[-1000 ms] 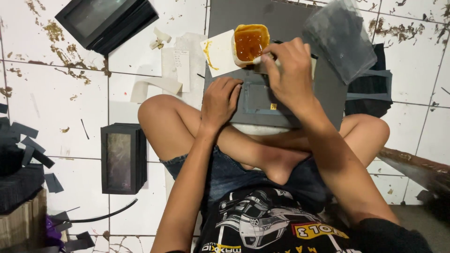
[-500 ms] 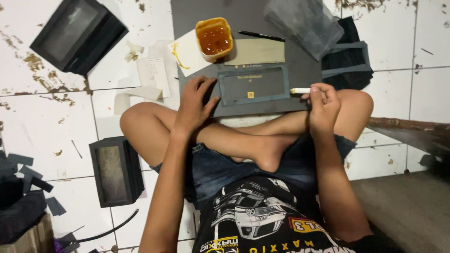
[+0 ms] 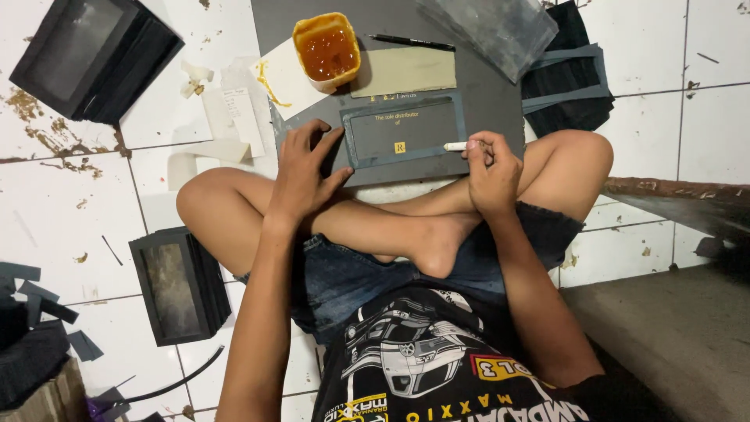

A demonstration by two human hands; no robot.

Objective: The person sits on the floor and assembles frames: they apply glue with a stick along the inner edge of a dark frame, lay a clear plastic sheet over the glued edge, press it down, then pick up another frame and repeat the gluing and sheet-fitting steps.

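Your fingers on the right hand [image 3: 491,176] are pinched around a small white stick [image 3: 455,146], its free end pointing left over the right edge of the dark grey panel [image 3: 402,133]. Your left hand [image 3: 303,173] lies flat with fingers spread, palm down on the panel's left end, holding nothing but pressing on it. That panel is a flat rectangle with a lighter raised border and small gold print in the middle; it rests on a larger grey board [image 3: 492,94] that sits on the white tiled floor [image 3: 62,211] just beyond your crossed legs. Behind the panel, on the same board, stands a yellow tub of amber glue [image 3: 326,48], with 1 beige card [image 3: 403,72] just to its right and a black pen [image 3: 410,41] lying above that card. A clear plastic sleeve [image 3: 500,31] lies tilted over the board's far right corner, with a stack of dark sheets [image 3: 569,78] beside it. To your left, 1 black box with a window [image 3: 176,285] stands near your knee, and another black box [image 3: 94,59] lies well apart at the far left. White paper scraps [image 3: 234,109] are scattered between the tub and that box.
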